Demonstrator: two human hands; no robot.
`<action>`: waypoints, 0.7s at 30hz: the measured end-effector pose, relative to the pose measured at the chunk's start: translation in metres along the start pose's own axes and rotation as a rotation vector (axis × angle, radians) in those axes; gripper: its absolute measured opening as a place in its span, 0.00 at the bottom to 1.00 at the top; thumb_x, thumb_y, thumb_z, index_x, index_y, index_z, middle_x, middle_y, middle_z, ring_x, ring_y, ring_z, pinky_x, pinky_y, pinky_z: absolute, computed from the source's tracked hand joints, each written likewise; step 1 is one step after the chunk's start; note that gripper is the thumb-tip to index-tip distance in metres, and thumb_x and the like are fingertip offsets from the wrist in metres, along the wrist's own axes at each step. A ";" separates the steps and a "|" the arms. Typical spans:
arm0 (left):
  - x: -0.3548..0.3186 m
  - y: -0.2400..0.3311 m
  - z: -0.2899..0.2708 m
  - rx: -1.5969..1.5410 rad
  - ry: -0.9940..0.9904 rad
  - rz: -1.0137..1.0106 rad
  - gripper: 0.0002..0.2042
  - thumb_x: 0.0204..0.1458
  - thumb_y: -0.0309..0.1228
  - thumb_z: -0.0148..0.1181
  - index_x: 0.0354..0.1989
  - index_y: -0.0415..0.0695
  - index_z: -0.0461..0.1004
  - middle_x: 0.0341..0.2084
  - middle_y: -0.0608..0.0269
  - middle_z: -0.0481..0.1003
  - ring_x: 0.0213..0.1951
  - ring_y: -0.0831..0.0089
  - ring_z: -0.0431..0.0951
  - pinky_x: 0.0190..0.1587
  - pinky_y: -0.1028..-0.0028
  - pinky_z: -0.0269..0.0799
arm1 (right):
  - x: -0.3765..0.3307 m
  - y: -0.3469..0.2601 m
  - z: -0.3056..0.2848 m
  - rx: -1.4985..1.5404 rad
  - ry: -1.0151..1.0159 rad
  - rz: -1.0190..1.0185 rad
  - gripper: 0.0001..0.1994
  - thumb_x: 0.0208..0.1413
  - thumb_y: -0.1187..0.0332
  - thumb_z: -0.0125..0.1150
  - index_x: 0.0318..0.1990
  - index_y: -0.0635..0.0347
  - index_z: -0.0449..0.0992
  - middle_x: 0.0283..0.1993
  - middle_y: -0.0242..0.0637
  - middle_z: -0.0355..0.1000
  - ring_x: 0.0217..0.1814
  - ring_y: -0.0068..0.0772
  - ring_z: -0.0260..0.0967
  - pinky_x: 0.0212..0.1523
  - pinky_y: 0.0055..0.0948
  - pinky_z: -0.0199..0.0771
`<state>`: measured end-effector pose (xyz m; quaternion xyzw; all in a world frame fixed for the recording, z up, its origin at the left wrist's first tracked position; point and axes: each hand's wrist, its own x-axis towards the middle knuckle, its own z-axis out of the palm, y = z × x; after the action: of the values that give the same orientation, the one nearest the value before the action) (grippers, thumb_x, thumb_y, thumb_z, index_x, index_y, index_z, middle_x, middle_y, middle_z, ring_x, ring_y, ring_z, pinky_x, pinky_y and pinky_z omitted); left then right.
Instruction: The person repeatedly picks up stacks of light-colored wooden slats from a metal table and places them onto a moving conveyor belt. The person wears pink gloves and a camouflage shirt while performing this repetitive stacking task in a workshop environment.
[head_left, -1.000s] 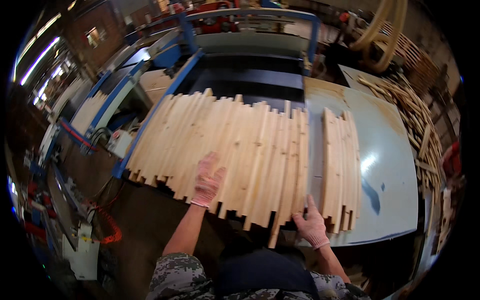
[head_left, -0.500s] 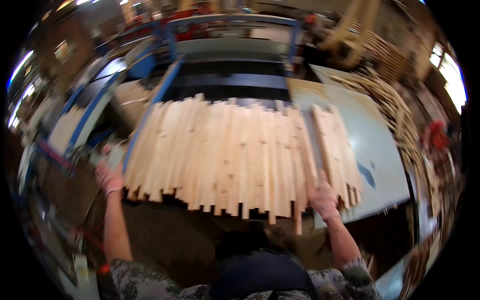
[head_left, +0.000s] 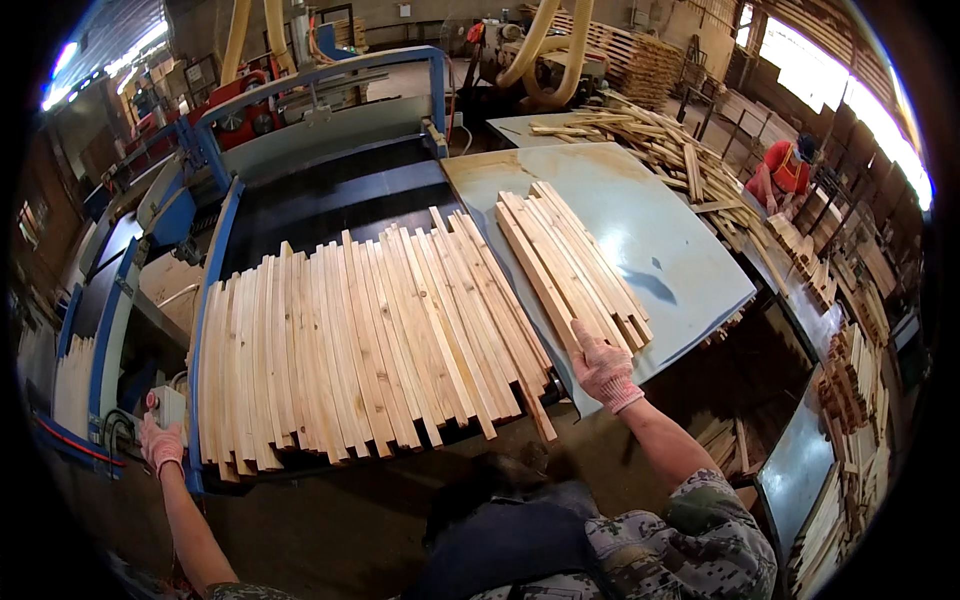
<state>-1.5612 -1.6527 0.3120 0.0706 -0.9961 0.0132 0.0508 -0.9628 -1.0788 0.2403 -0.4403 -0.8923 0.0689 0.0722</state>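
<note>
My left hand [head_left: 161, 444], in a pale pink knit glove, closes around the near side of a small grey control box [head_left: 172, 407] with a red button. To its right, many pale wooden strips [head_left: 350, 345] lie side by side on a dark machine bed, their ends uneven. My right hand [head_left: 606, 372], gloved alike, grips the near ends of a smaller bundle of wooden strips [head_left: 570, 265] on the grey sheet-topped table. One finger stretches along the wood; the undersides of the others are hidden.
A blue frame [head_left: 320, 80] spans the far end of the bed [head_left: 300, 210]. The grey table [head_left: 690, 270] adjoins it at right. Loose strips [head_left: 670, 145] are heaped beyond. At far right a person in red [head_left: 785, 170] bends over wood. Yellowish hoses [head_left: 545, 60] hang behind.
The view has swung to the right and sharpened. My left hand has come down onto the control box. My right hand stays at the near ends of the smaller bundle.
</note>
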 end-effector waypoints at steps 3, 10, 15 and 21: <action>-0.011 -0.027 0.028 -0.311 0.170 0.149 0.37 0.64 0.42 0.63 0.80 0.45 0.60 0.80 0.49 0.57 0.81 0.55 0.55 0.81 0.55 0.51 | -0.013 0.000 0.015 0.056 0.006 0.079 0.38 0.64 0.56 0.60 0.80 0.47 0.55 0.51 0.50 0.82 0.46 0.62 0.83 0.49 0.59 0.81; -0.245 0.117 -0.025 -1.463 -0.605 0.809 0.22 0.65 0.29 0.55 0.64 0.32 0.77 0.61 0.49 0.80 0.62 0.60 0.81 0.70 0.62 0.73 | -0.004 0.015 0.017 0.086 0.100 0.176 0.42 0.60 0.50 0.67 0.79 0.52 0.59 0.57 0.52 0.81 0.50 0.60 0.83 0.53 0.54 0.80; -0.358 0.164 0.005 -1.104 -1.642 0.829 0.23 0.62 0.28 0.60 0.66 0.32 0.77 0.61 0.51 0.80 0.64 0.64 0.78 0.70 0.67 0.68 | -0.039 0.028 0.040 0.179 0.362 0.086 0.43 0.57 0.53 0.72 0.78 0.54 0.62 0.50 0.47 0.81 0.43 0.53 0.83 0.47 0.50 0.83; -0.470 0.181 0.199 -0.570 -1.765 0.811 0.29 0.68 0.45 0.62 0.71 0.38 0.74 0.64 0.56 0.79 0.67 0.66 0.75 0.71 0.69 0.65 | -0.127 0.030 0.045 0.491 0.330 0.083 0.36 0.56 0.64 0.73 0.73 0.60 0.70 0.33 0.41 0.78 0.34 0.44 0.80 0.38 0.39 0.82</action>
<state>-1.1443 -1.4145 0.0624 -0.3034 -0.5927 -0.2658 -0.6971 -0.8717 -1.1642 0.1815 -0.4512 -0.8063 0.2132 0.3177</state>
